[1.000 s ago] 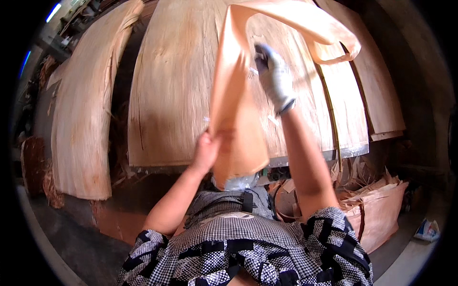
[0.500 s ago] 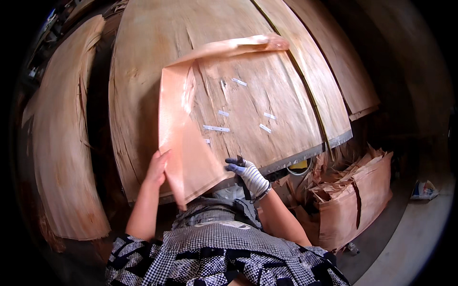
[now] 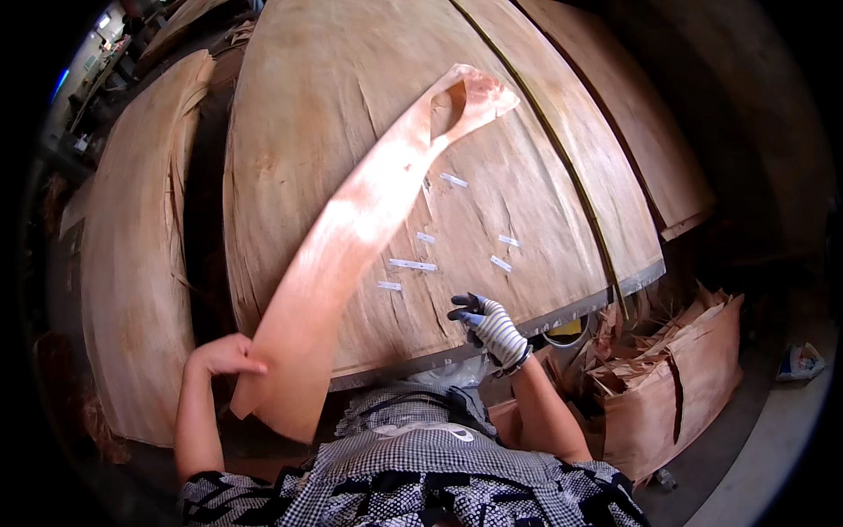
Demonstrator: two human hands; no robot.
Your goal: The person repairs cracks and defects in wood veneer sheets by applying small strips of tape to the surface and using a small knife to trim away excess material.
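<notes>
My bare left hand grips the near end of a loose veneer strip, thumb on top; the strip runs diagonally over the left-middle of the wide veneer sheet, its near end overhanging that sheet's front edge, its far end curled into a loop. Gloved right hand over the sheet's front edge, fingers half curled, apart from the strip; can't tell whether something small sits inside. Risks, my judgement: a one-handed tug could split the strip along its grain or crease the loop; dragging it right might snag the sheet's cracks or lift the white tape pieces. Hidden: my left fingertips, under the strip. Sheet's far end cut off; a round-rimmed container below its front edge, mostly covered.
</notes>
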